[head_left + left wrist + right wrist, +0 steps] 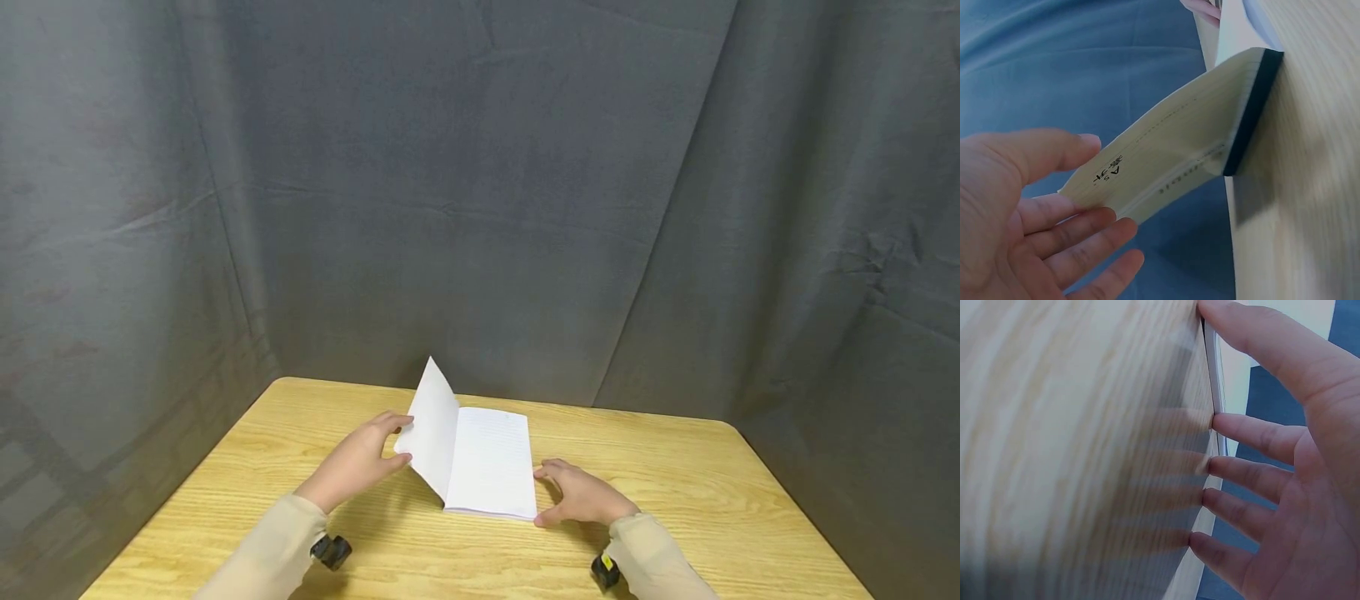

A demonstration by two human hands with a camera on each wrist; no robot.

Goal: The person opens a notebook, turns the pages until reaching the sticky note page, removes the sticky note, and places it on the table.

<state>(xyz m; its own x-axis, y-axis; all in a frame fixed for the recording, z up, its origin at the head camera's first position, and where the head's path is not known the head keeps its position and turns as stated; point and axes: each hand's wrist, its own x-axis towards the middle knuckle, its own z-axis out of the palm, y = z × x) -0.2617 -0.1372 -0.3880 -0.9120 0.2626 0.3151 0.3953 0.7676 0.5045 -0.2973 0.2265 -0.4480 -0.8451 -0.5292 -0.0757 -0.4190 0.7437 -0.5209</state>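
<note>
Left hand (362, 457) pinching raised cover (433, 429) | right hand (583, 497), fingers extended, touching right edge | lined notebook (492, 465) lying open on wood-grain table (675, 467)

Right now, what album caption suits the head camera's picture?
Left hand holds the raised cover of a notebook; right hand rests at its edge.

A yellowish wood-grain tabletop (690, 475) with rounded far corners spans the bottom of the head view. Dark grey cloth curtain (450, 208) fills the frame above it and runs down both sides, with a slanting line right of centre, wrinkles at the right edge and a faint blocky pattern lower left. The left wrist view shows it bluish, upper left.
</note>
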